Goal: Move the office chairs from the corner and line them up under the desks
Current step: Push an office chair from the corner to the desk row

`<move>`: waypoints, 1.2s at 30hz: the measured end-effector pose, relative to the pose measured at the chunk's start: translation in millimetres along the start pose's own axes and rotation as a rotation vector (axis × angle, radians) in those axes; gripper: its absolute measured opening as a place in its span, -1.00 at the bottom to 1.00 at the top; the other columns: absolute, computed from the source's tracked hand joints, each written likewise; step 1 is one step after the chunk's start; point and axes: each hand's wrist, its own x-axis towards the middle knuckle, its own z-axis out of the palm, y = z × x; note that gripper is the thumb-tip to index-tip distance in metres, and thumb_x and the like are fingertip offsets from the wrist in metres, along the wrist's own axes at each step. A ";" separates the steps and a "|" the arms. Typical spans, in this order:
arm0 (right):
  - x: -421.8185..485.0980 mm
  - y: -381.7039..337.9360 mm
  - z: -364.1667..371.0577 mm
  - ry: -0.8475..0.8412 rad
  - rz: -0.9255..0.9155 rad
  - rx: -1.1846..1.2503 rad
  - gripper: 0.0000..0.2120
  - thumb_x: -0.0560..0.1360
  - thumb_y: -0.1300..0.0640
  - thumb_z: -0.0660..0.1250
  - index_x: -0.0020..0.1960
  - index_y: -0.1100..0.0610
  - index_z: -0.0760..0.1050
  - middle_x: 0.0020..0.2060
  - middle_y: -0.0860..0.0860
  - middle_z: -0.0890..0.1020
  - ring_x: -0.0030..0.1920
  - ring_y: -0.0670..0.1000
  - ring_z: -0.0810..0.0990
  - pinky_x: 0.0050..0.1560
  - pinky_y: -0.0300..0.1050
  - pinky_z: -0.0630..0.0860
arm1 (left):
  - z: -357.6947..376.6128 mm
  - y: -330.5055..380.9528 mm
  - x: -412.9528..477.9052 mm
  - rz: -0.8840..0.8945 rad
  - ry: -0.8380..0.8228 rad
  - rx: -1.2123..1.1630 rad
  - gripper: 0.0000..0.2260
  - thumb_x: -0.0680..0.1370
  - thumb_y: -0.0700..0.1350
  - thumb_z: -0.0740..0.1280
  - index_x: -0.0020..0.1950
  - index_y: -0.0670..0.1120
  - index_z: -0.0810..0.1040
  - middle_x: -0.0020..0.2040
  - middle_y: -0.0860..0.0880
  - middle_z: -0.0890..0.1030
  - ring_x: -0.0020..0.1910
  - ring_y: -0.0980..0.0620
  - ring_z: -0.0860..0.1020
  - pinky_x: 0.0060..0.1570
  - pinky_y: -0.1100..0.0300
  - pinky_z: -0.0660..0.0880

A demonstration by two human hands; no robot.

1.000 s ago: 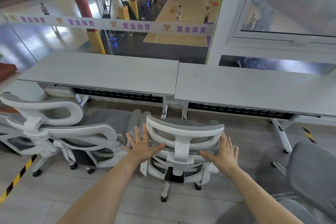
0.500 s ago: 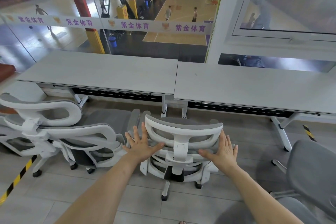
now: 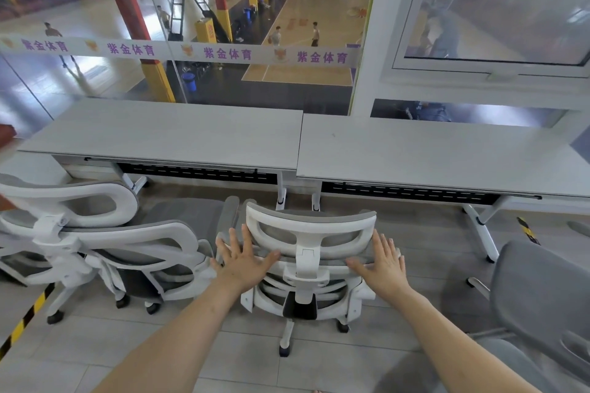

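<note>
A white-framed office chair with grey mesh point(image 3: 311, 233) stands in front of me, its back toward me, facing the seam between two grey desks. My left hand point(image 3: 244, 260) presses flat on the left side of its backrest, fingers spread. On the right side my right hand point(image 3: 383, 262) lies flat in the same way. The left desk point(image 3: 166, 134) and the right desk point(image 3: 447, 153) stand side by side along a glass wall. A second white and grey chair point(image 3: 105, 233) stands to the left, close beside the first, before the left desk.
A third grey chair point(image 3: 542, 293) is at the right edge, near the right desk's white leg point(image 3: 482, 233). Yellow and black tape point(image 3: 25, 319) marks the floor at the lower left. Behind the desks, a glass wall overlooks a sports hall.
The chair and both hands have shifted very slightly toward the desks; the hands stay flat on the backrest.
</note>
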 end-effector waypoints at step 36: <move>-657.6 358.1 -202.1 0.687 0.029 -0.389 -0.75 0.62 -0.07 0.30 0.27 -0.06 0.56 0.36 -0.04 0.55 0.43 0.08 0.45 0.32 0.15 0.50 | 355.8 313.2 -565.2 0.903 0.223 0.280 -0.51 0.69 0.16 0.12 0.61 0.04 0.30 0.56 0.01 0.39 0.53 -0.02 0.33 0.47 -0.06 0.30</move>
